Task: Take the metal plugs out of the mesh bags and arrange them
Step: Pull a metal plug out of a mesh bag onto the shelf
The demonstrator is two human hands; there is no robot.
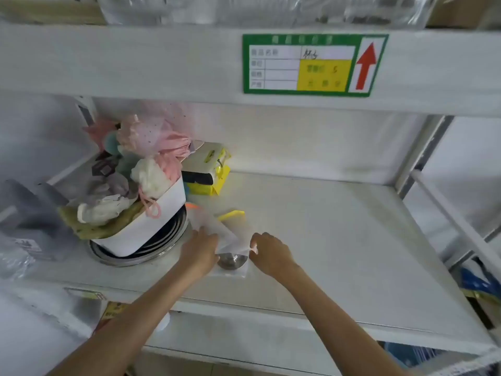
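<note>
We take this for a stockroom or shop storeroom: white metal shelving (325, 213) in tiers, a green stock label (314, 65) with a red arrow on the far shelf edge, and plastic-wrapped goods (257, 9) stacked above.

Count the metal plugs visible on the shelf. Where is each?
1: the metal plug sits between both hands, half under the white mesh bag. Others may be hidden in bags.

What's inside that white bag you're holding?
A shiny metal plug sits in the white mesh bag, held by the left hand and right hand. Only its round lower part shows; the bag hides the rest.
</note>
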